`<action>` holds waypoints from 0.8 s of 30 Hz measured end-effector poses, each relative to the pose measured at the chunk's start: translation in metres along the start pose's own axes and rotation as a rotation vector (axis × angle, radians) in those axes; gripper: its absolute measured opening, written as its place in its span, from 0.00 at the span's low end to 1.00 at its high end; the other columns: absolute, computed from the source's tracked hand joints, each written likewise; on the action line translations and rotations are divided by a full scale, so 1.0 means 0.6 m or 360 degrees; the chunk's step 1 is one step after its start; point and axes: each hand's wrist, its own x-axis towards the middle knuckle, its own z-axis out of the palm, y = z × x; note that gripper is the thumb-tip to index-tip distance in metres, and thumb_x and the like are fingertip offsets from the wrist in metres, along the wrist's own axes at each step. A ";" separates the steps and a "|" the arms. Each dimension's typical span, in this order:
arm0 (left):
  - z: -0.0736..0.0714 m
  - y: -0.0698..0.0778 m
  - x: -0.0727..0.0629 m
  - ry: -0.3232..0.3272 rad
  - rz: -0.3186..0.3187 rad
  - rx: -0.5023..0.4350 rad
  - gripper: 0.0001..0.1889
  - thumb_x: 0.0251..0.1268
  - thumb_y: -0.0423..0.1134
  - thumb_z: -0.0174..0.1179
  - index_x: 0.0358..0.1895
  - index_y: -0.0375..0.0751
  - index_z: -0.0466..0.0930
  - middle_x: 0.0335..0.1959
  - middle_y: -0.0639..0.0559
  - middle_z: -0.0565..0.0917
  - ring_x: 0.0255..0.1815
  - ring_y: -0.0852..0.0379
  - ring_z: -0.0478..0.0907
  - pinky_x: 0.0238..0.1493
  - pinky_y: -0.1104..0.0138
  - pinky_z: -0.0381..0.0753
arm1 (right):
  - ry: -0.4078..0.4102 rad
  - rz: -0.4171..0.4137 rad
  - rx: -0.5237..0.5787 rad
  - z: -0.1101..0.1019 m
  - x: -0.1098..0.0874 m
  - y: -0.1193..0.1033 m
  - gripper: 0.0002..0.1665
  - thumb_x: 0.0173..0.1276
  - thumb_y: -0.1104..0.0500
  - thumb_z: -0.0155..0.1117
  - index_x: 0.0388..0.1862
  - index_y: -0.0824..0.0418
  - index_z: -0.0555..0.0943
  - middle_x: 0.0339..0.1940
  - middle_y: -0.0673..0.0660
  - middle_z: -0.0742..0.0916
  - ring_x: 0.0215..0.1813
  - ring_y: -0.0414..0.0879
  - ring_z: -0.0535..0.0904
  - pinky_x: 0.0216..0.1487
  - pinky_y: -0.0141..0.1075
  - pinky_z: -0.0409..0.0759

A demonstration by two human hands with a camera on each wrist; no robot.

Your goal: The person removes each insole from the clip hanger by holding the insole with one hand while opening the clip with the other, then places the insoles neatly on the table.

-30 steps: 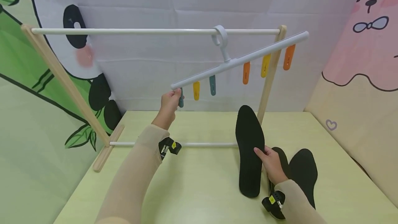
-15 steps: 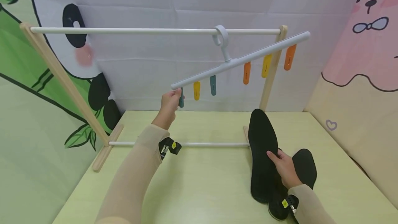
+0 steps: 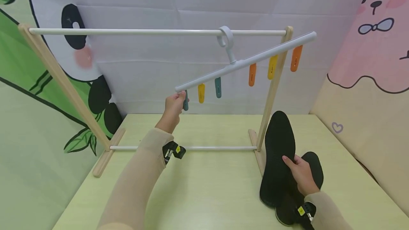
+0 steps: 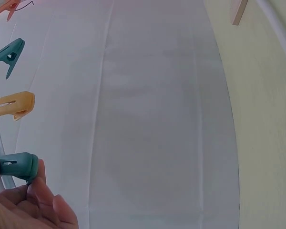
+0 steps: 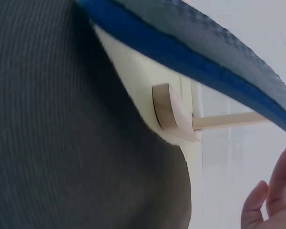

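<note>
A white clip hanger (image 3: 252, 59) hangs tilted from the rack's top bar, its left end low. My left hand (image 3: 172, 108) pinches the teal clip (image 3: 186, 102) at that end; the left wrist view shows thumb and fingers on this teal clip (image 4: 20, 166). On the right, my right hand (image 3: 301, 174) grips a black insole (image 3: 278, 157) by its side edge, thumb on its face. Partly hidden behind it lie other black insoles (image 3: 314, 168) on the table. The right wrist view shows the held insole's blue edge (image 5: 190, 62) above a dark ribbed insole (image 5: 76, 133).
The drying rack has wooden legs (image 3: 67, 88), a white top bar (image 3: 134, 32) and a low white bar (image 3: 220, 148). Orange, yellow and teal clips hang along the hanger, including a yellow clip (image 3: 201, 93). Printed cloth (image 3: 143, 63) backs the pale table (image 3: 204, 191).
My right hand has carried the held insole to the right, in front of the other insoles, uncovering the rack's right foot. My left hand stays on the teal clip.
</note>
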 end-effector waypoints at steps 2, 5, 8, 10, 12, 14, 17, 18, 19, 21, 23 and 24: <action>0.001 0.000 0.000 0.0000 -0.0001 -0.0002 0.22 0.76 0.48 0.46 0.51 0.28 0.76 0.59 0.39 0.77 0.46 0.52 0.63 0.55 0.56 0.63 | 0.0028 0.0008 -0.0023 -0.007 0.000 0.001 0.31 0.75 0.48 0.52 0.60 0.76 0.69 0.47 0.65 0.81 0.53 0.57 0.69 0.59 0.52 0.66; 0.002 -0.001 0.000 -0.0008 0.0002 -0.0010 0.23 0.76 0.48 0.46 0.52 0.27 0.75 0.58 0.39 0.77 0.46 0.52 0.63 0.57 0.54 0.63 | 0.0069 0.0022 -0.0083 -0.018 -0.001 0.002 0.29 0.74 0.48 0.53 0.53 0.76 0.71 0.34 0.54 0.79 0.44 0.51 0.68 0.48 0.44 0.67; 0.002 0.000 0.000 -0.0018 0.0005 -0.0008 0.23 0.76 0.48 0.46 0.53 0.28 0.75 0.58 0.39 0.77 0.45 0.53 0.63 0.57 0.55 0.62 | 0.0095 0.0031 -0.0159 -0.028 -0.004 0.000 0.27 0.74 0.48 0.54 0.49 0.75 0.72 0.28 0.51 0.75 0.39 0.48 0.67 0.41 0.40 0.66; 0.002 0.001 0.000 -0.0020 0.0008 -0.0003 0.23 0.76 0.48 0.46 0.53 0.28 0.76 0.58 0.39 0.77 0.41 0.54 0.62 0.54 0.57 0.62 | 0.0096 0.0028 -0.0210 -0.035 -0.006 -0.002 0.27 0.74 0.48 0.53 0.49 0.75 0.72 0.28 0.51 0.76 0.38 0.48 0.67 0.40 0.39 0.66; 0.002 0.001 0.000 -0.0021 0.0012 0.0005 0.23 0.76 0.48 0.46 0.53 0.29 0.76 0.58 0.40 0.77 0.38 0.56 0.62 0.50 0.60 0.62 | 0.0093 0.0021 -0.0251 -0.041 -0.007 -0.004 0.28 0.74 0.49 0.54 0.50 0.76 0.72 0.28 0.52 0.77 0.37 0.48 0.68 0.39 0.39 0.67; 0.002 0.001 -0.001 -0.0019 0.0020 0.0005 0.23 0.76 0.48 0.46 0.52 0.29 0.76 0.56 0.40 0.78 0.34 0.57 0.61 0.44 0.64 0.62 | 0.0076 0.0017 -0.0281 -0.047 -0.007 -0.004 0.28 0.74 0.49 0.54 0.50 0.76 0.72 0.30 0.53 0.78 0.38 0.47 0.69 0.40 0.38 0.69; 0.004 0.000 -0.001 -0.0015 0.0029 0.0000 0.22 0.76 0.48 0.46 0.48 0.29 0.77 0.49 0.42 0.79 0.29 0.59 0.60 0.37 0.67 0.60 | 0.0041 0.0034 -0.0307 -0.063 -0.008 0.002 0.27 0.74 0.49 0.53 0.48 0.76 0.71 0.32 0.54 0.77 0.39 0.48 0.69 0.41 0.39 0.71; 0.004 0.000 -0.001 -0.0014 0.0030 -0.0006 0.22 0.76 0.48 0.46 0.47 0.29 0.77 0.47 0.43 0.79 0.28 0.59 0.59 0.36 0.67 0.60 | 0.0027 0.0051 -0.0324 -0.069 -0.009 0.005 0.26 0.75 0.48 0.52 0.47 0.75 0.71 0.31 0.55 0.75 0.39 0.48 0.69 0.41 0.40 0.71; 0.005 0.000 -0.001 -0.0014 0.0030 -0.0009 0.22 0.76 0.49 0.46 0.47 0.29 0.77 0.44 0.45 0.79 0.28 0.59 0.60 0.36 0.68 0.60 | 0.0011 0.0070 -0.0330 -0.077 -0.009 0.008 0.26 0.75 0.49 0.51 0.45 0.75 0.70 0.31 0.55 0.74 0.39 0.48 0.68 0.42 0.41 0.70; 0.005 -0.001 0.000 -0.0018 0.0026 -0.0014 0.22 0.75 0.49 0.46 0.48 0.30 0.77 0.41 0.48 0.77 0.29 0.58 0.61 0.37 0.67 0.61 | -0.0007 0.0108 -0.0341 -0.091 -0.010 0.016 0.25 0.75 0.49 0.50 0.43 0.74 0.68 0.30 0.55 0.72 0.38 0.49 0.68 0.43 0.43 0.69; 0.005 -0.001 0.001 -0.0018 0.0025 -0.0010 0.23 0.75 0.50 0.46 0.50 0.31 0.77 0.41 0.50 0.76 0.32 0.58 0.62 0.40 0.65 0.62 | -0.0022 0.0144 -0.0351 -0.104 -0.009 0.024 0.27 0.75 0.48 0.49 0.45 0.76 0.67 0.30 0.57 0.73 0.39 0.51 0.68 0.44 0.46 0.70; 0.006 -0.001 0.001 -0.0018 0.0027 -0.0019 0.23 0.75 0.51 0.46 0.50 0.31 0.77 0.42 0.49 0.77 0.34 0.58 0.62 0.41 0.65 0.63 | -0.0036 0.0157 -0.0345 -0.110 -0.008 0.029 0.30 0.75 0.48 0.48 0.48 0.78 0.67 0.32 0.62 0.74 0.40 0.53 0.70 0.46 0.48 0.71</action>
